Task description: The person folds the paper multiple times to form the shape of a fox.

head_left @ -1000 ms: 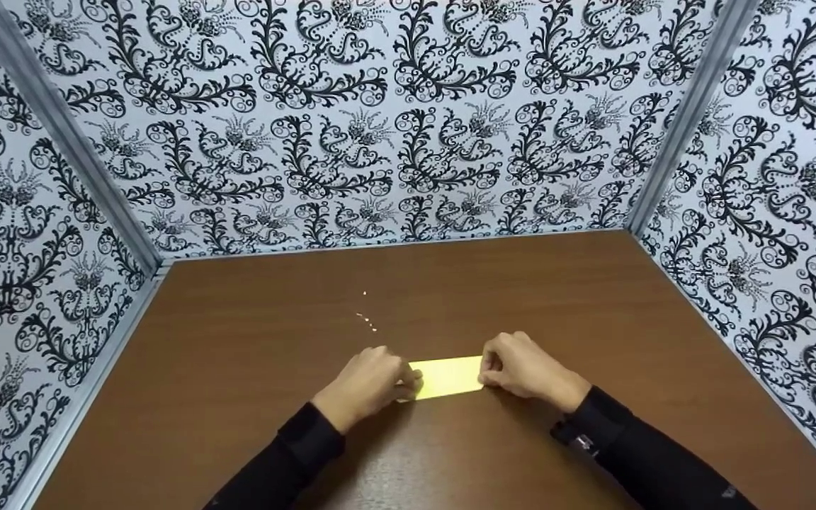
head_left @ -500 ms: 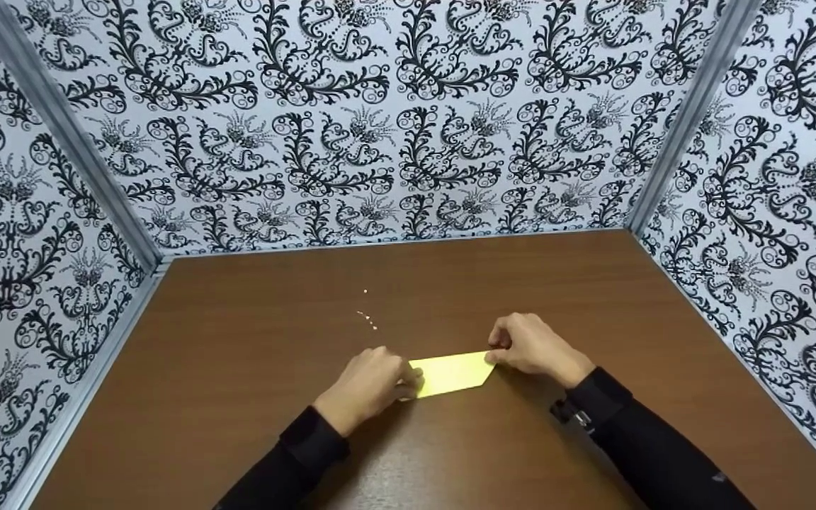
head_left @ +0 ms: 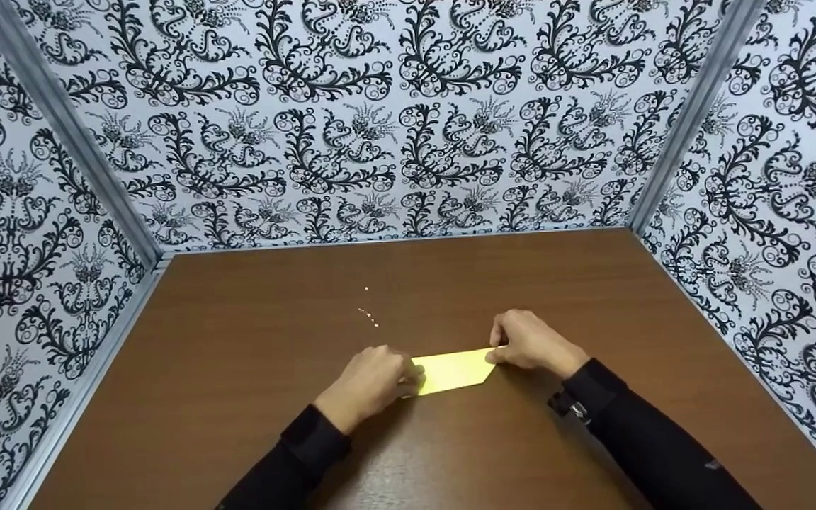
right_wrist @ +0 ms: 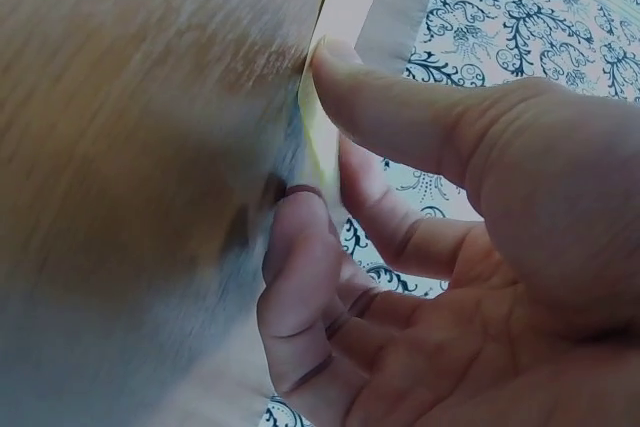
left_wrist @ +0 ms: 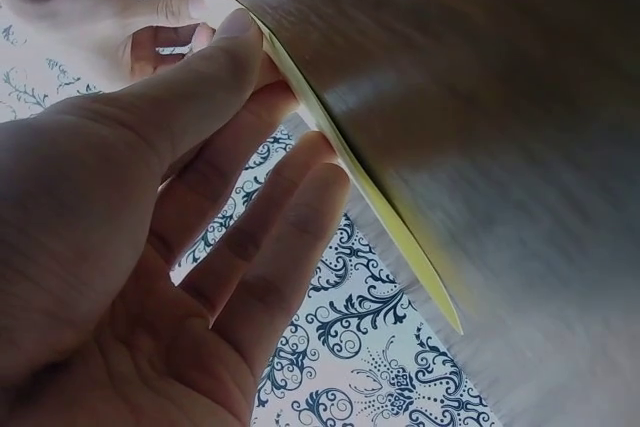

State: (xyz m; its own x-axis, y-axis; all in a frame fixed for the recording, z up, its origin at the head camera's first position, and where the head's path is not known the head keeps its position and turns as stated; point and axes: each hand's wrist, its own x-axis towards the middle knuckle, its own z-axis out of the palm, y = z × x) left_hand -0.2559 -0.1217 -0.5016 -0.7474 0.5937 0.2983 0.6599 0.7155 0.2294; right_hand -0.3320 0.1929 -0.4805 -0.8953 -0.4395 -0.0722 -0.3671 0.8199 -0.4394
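A folded strip of yellow paper (head_left: 454, 370) lies between the two hands on the brown tabletop, its right end slanted. At its left end, the left hand (head_left: 372, 382) holds the strip with thumb and fingertips. In the left wrist view, the thumb (left_wrist: 225, 47) rests at the paper's near edge and the other fingertips line up along it. The right hand (head_left: 532, 341) pinches the upper right corner. From the right wrist, the thumb (right_wrist: 350, 87) shows on the paper (right_wrist: 322, 142), with the curled fingers beneath partly hidden.
Several tiny white specks (head_left: 369, 316) dot the wooden table (head_left: 252, 340) beyond the left hand. Patterned black-and-white panels (head_left: 380, 127) enclose the back and both sides, joined by grey metal posts (head_left: 695, 117).
The right hand has moved slightly up and right, from the strip's right end to its upper corner, exposing the slanted edge. The left hand stays at the left end.
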